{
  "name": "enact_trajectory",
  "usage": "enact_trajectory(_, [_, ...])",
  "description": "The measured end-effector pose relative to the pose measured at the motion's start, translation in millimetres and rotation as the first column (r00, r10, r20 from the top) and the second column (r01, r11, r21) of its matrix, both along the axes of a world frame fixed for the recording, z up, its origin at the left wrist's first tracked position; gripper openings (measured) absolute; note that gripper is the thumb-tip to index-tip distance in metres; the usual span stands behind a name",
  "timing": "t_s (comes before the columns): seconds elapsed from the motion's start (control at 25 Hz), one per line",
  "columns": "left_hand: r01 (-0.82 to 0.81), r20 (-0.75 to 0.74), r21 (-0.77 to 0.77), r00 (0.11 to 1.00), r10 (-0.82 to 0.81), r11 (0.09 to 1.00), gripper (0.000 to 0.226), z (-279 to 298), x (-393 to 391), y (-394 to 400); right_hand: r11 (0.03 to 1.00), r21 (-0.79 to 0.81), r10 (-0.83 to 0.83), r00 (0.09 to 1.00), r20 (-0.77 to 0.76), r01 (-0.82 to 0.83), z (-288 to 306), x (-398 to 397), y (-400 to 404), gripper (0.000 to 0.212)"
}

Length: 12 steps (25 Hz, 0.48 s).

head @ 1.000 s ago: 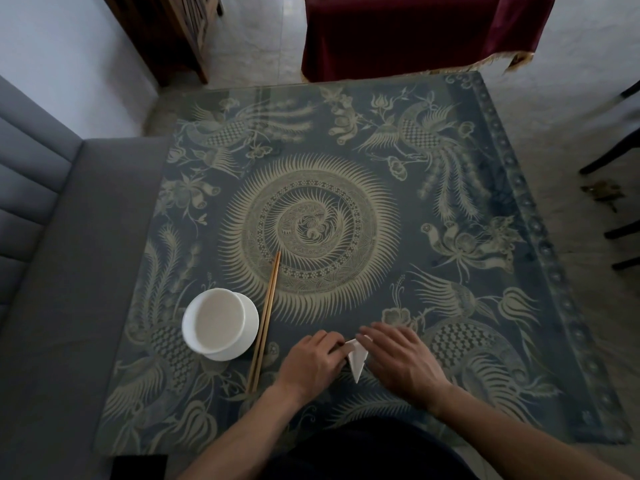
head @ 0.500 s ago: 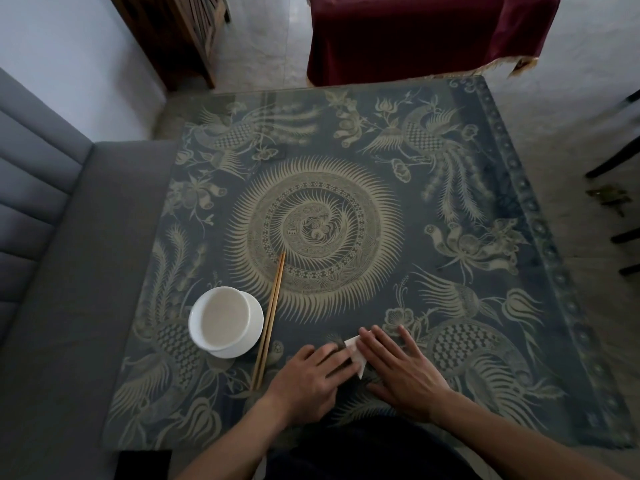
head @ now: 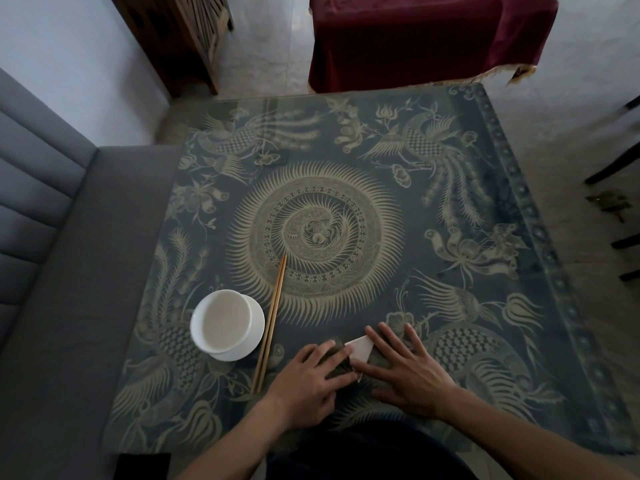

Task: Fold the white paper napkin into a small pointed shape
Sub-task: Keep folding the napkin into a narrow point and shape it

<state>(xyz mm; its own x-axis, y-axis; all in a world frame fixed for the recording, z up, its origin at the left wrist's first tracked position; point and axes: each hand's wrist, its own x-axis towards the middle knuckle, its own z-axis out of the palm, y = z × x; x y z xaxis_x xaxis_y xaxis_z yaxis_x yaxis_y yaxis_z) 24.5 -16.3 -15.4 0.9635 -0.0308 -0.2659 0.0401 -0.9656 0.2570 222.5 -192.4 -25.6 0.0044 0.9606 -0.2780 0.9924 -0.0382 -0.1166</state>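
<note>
The white paper napkin (head: 361,348), folded small with a pointed end, lies flat on the patterned table near its front edge. My left hand (head: 308,382) rests palm down on the napkin's left side, fingers pressing it to the table. My right hand (head: 405,368) lies flat over the right side with fingers spread. Only a small white wedge shows between the two hands; the remainder is hidden under the fingers.
A white bowl on a saucer (head: 227,323) stands to the left of my hands. A pair of wooden chopsticks (head: 270,322) lies beside it. The table (head: 450,202) carries a dark blue cloth under glass. A grey sofa (head: 69,271) borders the left side.
Both hands have flattened onto the napkin, and more of it is now covered. The right hand's fingers have spread out. The downward point seen earlier is now mostly hidden.
</note>
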Motion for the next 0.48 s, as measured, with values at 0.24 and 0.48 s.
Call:
enact_trajectory(0.24, [0.031,0.001,0.059,1.000,-0.031,0.998,0.056,2,1,3,0.995,0.012,0.094,0.995,0.038,-0.095,0,12,1,0.064])
enact_trajectory(0.48, [0.054,-0.018,0.078,0.998,-0.053,0.996,0.062,1,0,4,0.995,0.030,0.093,0.995,0.038,-0.094,5,10,2,0.069])
